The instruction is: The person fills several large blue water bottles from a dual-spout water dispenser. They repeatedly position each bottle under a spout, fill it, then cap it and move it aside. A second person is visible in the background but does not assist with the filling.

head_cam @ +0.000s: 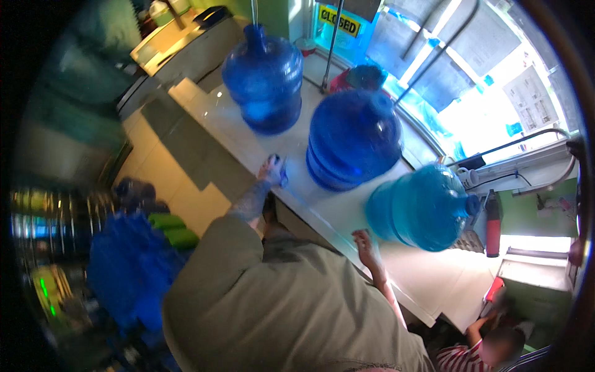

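Note:
My left hand [271,172] is at the front edge of a white tiled counter [320,204]. Its fingers close around a small bluish object [283,176], too blurred to name. Ahead of it stands a blue water jug [265,83], a thin pipe [254,11] coming down at its neck. The middle blue jug [348,139] stands to the right of that hand. Farther right is a teal jug [413,209] with a blue cap [472,205]. My right hand [365,244] hovers by the counter edge near the teal jug, fingers loosely apart, holding nothing visible.
Metal pipes [333,42] rise behind the jugs, before a bright window [465,107]. A red container [341,81] and a white mug [466,177] are at the back. A person in a striped shirt [458,358] is at lower right. Blue plastic [132,269] lies at left.

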A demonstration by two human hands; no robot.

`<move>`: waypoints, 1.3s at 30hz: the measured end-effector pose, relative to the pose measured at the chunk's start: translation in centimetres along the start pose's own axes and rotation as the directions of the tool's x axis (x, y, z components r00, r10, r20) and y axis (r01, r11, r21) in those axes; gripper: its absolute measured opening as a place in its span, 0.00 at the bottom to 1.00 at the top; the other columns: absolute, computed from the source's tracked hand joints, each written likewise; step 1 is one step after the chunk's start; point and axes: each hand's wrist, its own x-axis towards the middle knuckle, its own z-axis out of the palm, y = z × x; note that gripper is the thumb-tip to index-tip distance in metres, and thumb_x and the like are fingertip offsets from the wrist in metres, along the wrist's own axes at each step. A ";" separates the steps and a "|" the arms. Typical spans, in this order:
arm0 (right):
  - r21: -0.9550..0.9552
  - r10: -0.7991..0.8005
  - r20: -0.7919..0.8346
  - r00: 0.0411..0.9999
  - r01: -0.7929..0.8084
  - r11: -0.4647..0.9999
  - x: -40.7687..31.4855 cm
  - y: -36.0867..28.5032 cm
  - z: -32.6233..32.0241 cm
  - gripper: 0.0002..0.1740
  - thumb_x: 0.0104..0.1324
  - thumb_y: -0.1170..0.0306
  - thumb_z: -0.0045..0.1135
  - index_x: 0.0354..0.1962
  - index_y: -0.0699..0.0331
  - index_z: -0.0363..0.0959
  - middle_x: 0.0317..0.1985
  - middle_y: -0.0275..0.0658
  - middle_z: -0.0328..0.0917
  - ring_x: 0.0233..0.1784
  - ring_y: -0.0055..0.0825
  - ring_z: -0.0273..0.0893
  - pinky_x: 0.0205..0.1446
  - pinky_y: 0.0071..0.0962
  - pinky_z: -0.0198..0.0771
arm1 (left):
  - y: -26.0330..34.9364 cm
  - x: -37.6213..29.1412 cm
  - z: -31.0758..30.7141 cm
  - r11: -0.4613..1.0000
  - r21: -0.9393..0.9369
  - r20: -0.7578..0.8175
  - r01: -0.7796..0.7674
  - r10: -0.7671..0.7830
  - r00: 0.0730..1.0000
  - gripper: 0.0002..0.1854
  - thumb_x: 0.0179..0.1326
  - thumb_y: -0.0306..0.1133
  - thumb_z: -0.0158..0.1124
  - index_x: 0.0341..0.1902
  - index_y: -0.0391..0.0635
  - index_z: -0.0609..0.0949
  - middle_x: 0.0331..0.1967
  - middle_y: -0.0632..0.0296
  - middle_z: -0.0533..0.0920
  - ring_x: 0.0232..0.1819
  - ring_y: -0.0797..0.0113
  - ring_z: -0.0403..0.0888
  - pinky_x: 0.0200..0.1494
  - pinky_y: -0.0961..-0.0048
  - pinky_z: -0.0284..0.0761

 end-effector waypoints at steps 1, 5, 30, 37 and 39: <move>0.101 0.086 0.039 0.996 -0.089 0.991 3.9 -4.3 2.4 0.10 0.70 0.68 0.54 0.44 0.66 0.75 0.49 0.50 0.74 0.47 0.51 0.75 0.49 0.42 0.74 | -0.6 1.5 -0.1 0.997 0.037 0.036 -0.061 0.060 0.998 0.31 0.64 0.42 0.60 0.72 0.61 0.69 0.74 0.48 0.62 0.74 0.43 0.60 0.71 0.47 0.61; -0.049 -0.308 0.063 0.949 0.311 0.949 18.3 -19.0 8.2 0.18 0.71 0.66 0.58 0.55 0.63 0.72 0.50 0.51 0.73 0.55 0.49 0.75 0.56 0.40 0.72 | -3.9 5.9 0.5 0.957 -0.013 -0.049 -0.291 0.290 0.956 0.24 0.62 0.39 0.60 0.64 0.54 0.76 0.71 0.47 0.66 0.71 0.43 0.63 0.68 0.49 0.66; -0.418 0.377 -0.523 0.765 -0.615 0.669 58.6 -7.7 10.1 0.46 0.63 0.66 0.53 0.77 0.56 0.45 0.80 0.38 0.46 0.82 0.47 0.44 0.72 0.51 0.62 | -4.7 14.7 -39.4 0.307 -0.637 -0.764 -0.707 -0.129 0.632 0.19 0.78 0.42 0.50 0.60 0.42 0.64 0.63 0.48 0.74 0.60 0.61 0.74 0.63 0.65 0.71; -0.193 0.404 -0.636 0.657 -0.643 0.741 58.6 -6.3 12.1 0.43 0.64 0.61 0.53 0.75 0.59 0.50 0.78 0.43 0.51 0.79 0.48 0.53 0.71 0.50 0.65 | -5.0 15.2 -38.8 0.350 -0.559 -0.815 -0.752 -0.060 0.577 0.18 0.78 0.41 0.50 0.61 0.43 0.62 0.62 0.47 0.75 0.61 0.59 0.74 0.61 0.65 0.74; 0.058 0.474 -0.720 0.507 -0.637 0.769 56.7 -6.6 14.7 0.41 0.65 0.57 0.52 0.73 0.62 0.54 0.75 0.48 0.55 0.77 0.50 0.56 0.75 0.49 0.59 | -6.3 15.3 -38.7 0.093 -0.687 -0.724 -0.720 -0.162 0.670 0.20 0.78 0.43 0.51 0.60 0.40 0.67 0.61 0.51 0.74 0.62 0.61 0.71 0.63 0.64 0.71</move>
